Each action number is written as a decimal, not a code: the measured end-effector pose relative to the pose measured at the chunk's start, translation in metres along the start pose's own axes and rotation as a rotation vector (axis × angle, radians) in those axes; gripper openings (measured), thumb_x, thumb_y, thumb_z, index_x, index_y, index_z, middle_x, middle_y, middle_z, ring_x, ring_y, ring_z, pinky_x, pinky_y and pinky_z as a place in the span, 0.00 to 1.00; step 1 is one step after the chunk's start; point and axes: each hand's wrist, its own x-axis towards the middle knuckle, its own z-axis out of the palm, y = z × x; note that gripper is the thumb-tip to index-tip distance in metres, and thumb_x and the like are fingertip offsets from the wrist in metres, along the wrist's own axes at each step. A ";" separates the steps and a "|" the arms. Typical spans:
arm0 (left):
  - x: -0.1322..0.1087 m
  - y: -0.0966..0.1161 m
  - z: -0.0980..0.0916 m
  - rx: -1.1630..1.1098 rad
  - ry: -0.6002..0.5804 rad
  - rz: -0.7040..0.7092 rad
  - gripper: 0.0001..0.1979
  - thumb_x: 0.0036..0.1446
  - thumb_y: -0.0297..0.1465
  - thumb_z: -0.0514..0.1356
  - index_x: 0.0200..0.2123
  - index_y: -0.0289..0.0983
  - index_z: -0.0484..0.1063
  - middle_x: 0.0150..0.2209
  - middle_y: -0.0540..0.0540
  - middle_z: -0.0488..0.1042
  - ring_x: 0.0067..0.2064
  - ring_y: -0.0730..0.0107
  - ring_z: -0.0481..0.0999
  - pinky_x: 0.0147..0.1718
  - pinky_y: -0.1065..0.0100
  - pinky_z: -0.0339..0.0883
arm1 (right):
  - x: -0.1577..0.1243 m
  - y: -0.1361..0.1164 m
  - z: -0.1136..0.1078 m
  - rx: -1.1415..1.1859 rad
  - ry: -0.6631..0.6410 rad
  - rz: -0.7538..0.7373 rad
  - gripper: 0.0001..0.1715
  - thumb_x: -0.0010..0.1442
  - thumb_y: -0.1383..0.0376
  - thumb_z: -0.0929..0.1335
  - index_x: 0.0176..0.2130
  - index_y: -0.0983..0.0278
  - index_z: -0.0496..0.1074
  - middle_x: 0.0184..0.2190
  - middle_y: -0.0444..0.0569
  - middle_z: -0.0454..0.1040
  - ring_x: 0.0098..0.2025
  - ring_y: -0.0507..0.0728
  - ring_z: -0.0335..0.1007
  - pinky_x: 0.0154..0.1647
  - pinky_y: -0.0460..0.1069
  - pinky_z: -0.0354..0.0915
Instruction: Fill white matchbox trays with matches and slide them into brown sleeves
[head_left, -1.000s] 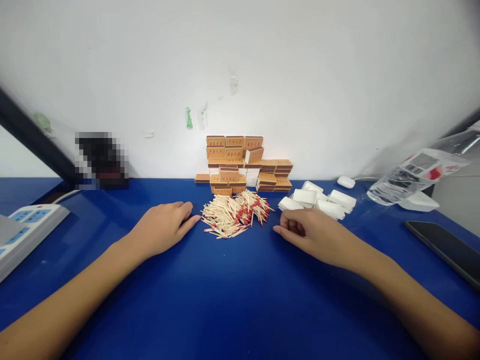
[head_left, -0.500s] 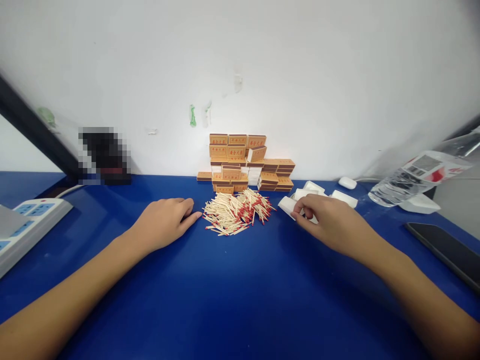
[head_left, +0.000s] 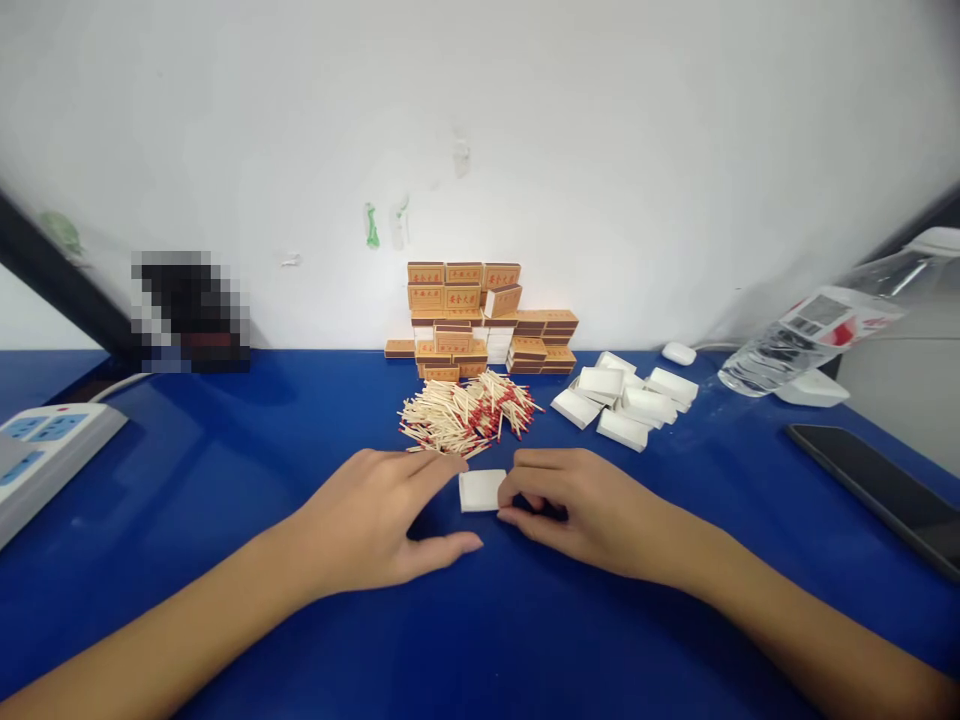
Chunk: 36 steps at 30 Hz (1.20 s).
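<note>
Tray [head_left: 478,491] in white sat between our two hands, on the near side of the matches [head_left: 457,415], at or just above the blue table [head_left: 480,630]; we could not tell whether it was fully down. Our right hand [head_left: 574,510] had its right end in a narrow pinch, thumb below and fingers curled in. Our left hand [head_left: 382,515] held nothing: its thumb and fingers stood wide apart at the left end, the forefinger tip just by the far corner. Whether that tip touched the card, we could not tell, nor could we make out which way the hollow faced.

Other trays [head_left: 601,382] lay in a loose heap to the right of the matches, well apart from our fingers. Behind the matches, printed boxes [head_left: 463,298] stood stacked against the wall [head_left: 600,150].

We judged the step in hand to be placing this one tray before us, ready for both hands. The next move, as we saw it, called for the left thumb and fingers to narrow lightly on the free end, with the right pinch kept gentle, since thin card would likely bend under a hard squeeze.
</note>
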 end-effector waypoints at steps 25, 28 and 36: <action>0.003 -0.005 0.011 -0.073 -0.153 -0.082 0.17 0.69 0.45 0.60 0.53 0.40 0.74 0.42 0.46 0.83 0.38 0.57 0.83 0.32 0.63 0.67 | 0.100 0.034 -0.059 -0.242 -0.063 0.596 0.14 0.57 0.59 0.74 0.24 0.63 0.72 0.22 0.48 0.74 0.24 0.53 0.65 0.26 0.50 0.57; 0.003 -0.005 0.012 -0.061 -0.146 -0.081 0.17 0.69 0.45 0.59 0.53 0.41 0.74 0.42 0.46 0.83 0.39 0.57 0.83 0.32 0.62 0.66 | 0.103 0.034 -0.061 -0.288 -0.112 0.573 0.21 0.58 0.59 0.73 0.20 0.62 0.66 0.18 0.44 0.67 0.22 0.51 0.59 0.25 0.50 0.53; 0.002 -0.006 0.014 -0.087 -0.143 -0.077 0.17 0.70 0.45 0.59 0.52 0.41 0.75 0.42 0.46 0.83 0.39 0.57 0.83 0.33 0.62 0.67 | 0.102 0.044 -0.067 -0.233 -0.008 0.508 0.22 0.57 0.65 0.71 0.18 0.61 0.60 0.17 0.40 0.57 0.22 0.49 0.50 0.25 0.51 0.49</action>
